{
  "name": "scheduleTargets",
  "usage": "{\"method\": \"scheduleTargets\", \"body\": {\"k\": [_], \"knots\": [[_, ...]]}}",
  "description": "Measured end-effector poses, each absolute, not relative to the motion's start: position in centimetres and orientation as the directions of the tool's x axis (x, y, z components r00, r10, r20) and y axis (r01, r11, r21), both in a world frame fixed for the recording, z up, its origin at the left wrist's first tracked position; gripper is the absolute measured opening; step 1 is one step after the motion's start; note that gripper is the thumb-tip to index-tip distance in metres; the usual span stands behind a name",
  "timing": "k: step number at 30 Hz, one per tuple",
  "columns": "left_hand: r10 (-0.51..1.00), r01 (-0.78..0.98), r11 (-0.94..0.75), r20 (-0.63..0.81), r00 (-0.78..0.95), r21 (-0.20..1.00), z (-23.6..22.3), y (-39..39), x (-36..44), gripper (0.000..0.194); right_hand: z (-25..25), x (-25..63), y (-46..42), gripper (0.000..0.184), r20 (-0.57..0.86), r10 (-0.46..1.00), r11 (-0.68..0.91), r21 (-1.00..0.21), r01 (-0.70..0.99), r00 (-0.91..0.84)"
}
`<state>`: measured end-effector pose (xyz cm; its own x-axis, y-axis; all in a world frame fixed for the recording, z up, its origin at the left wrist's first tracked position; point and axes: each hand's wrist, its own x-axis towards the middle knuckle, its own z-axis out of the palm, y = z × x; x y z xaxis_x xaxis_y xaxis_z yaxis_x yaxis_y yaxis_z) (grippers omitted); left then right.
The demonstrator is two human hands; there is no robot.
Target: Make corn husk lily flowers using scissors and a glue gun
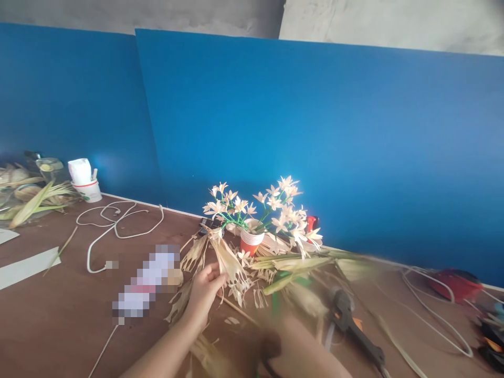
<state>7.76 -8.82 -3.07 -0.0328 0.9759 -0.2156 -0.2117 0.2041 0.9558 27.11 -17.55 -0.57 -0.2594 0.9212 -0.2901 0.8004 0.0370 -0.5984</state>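
Observation:
My left hand is closed at the lower edge of a pale dried corn husk with cut-out gaps along its end. Smeared by motion, my right hand is low in the middle, with a dark blurred shape beside it; its fingers cannot be made out. Beyond the hands stands an orange-and-white paper cup with pale husk flowers on green stems. A thin stick lies between the hands. To the right lies a black glue gun.
Loose husk leaves spread around the cup. A white cable coils at left, near a blurred-out object and a white cup. A red object and more cable lie right. A blue panel borders the table.

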Motion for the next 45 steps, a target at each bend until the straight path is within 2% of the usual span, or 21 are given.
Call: {"method": "scheduleTargets", "body": {"k": [4,8,12,18,19,21,22,23,25,26,29,32,36,40,43,45], "knots": [[0.984,-0.125,0.108,-0.124,-0.125,0.986,-3.4,-8.4,7.0,0.049,-0.8,23.8,-17.3,0.032,-0.175,0.942,0.170,-0.491,0.855,-0.287],[0.978,-0.077,0.007,-0.023,-0.206,0.997,-3.9,-8.2,6.4,0.042,-1.2,21.6,-17.1,0.034,-0.215,0.928,0.197,-0.409,0.891,-0.303],[0.968,-0.057,0.011,-0.025,-0.251,0.998,-4.0,-8.3,6.4,0.032,-0.8,21.0,-17.2,0.044,-0.267,0.932,0.133,-0.380,0.915,-0.247],[0.969,-0.195,0.129,-0.165,-0.183,0.972,-3.9,-8.7,6.9,0.011,0.9,22.1,-17.6,0.053,-0.356,0.913,0.001,-0.491,0.871,-0.202],[0.964,-0.224,0.142,-0.186,-0.190,0.964,-4.0,-8.8,7.0,0.006,1.1,22.3,-17.5,0.050,-0.375,0.899,-0.003,-0.520,0.854,-0.226],[0.956,-0.266,0.137,-0.198,-0.217,0.954,-4.3,-8.8,7.2,0.010,0.9,22.8,-16.8,0.034,-0.375,0.880,0.018,-0.586,0.810,-0.291],[0.954,-0.283,0.127,-0.195,-0.227,0.951,-4.4,-8.8,7.3,0.013,0.6,23.0,-16.3,0.023,-0.347,0.876,0.054,-0.618,0.784,-0.334],[0.954,-0.301,0.116,-0.190,-0.231,0.947,-4.4,-8.9,7.4,0.015,0.2,23.1,-15.6,0.021,-0.274,0.916,0.071,-0.612,0.788,-0.295],[0.955,-0.343,0.099,-0.186,-0.232,0.934,-4.3,-9.0,7.5,0.016,-0.8,23.2,-14.3,0.026,-0.137,0.986,0.023,-0.476,0.879,-0.100],[0.954,-0.370,0.092,-0.188,-0.233,0.925,-4.2,-9.1,7.5,0.015,-1.2,23.1,-13.7,0.030,-0.084,0.994,0.022,-0.431,0.902,-0.065],[0.953,-0.430,0.068,-0.186,-0.238,0.900,-3.8,-9.3,7.5,0.014,-2.1,23.0,-12.6,0.039,-0.058,0.990,0.105,-0.297,0.949,-0.128],[0.952,-0.449,0.021,-0.155,-0.264,0.893,-3.4,-9.3,7.4,0.015,-2.4,23.3,-12.3,0.030,-0.080,0.992,0.081,-0.180,0.980,-0.096],[0.944,-0.462,0.006,-0.158,-0.291,0.887,-3.3,-9.2,7.4,0.013,-2.4,24.0,-12.4,0.025,-0.076,0.995,0.047,-0.141,0.989,-0.058],[0.949,-0.456,0.009,-0.150,-0.276,0.890,-3.7,-9.3,7.3,0.013,-1.7,24.8,-12.5,0.022,-0.089,0.993,0.063,-0.156,0.986,-0.078],[0.959,-0.396,-0.039,-0.077,-0.272,0.917,-4.1,-9.4,7.2,0.013,-0.3,25.7,-12.5,0.020,-0.083,0.995,0.041,-0.192,0.980,-0.058],[0.963,-0.350,-0.091,-0.007,-0.270,0.932,-4.3,-9.5,7.0,0.013,0.6,26.6,-12.5,0.019,-0.079,0.997,-0.033,-0.215,0.976,0.016]]}}
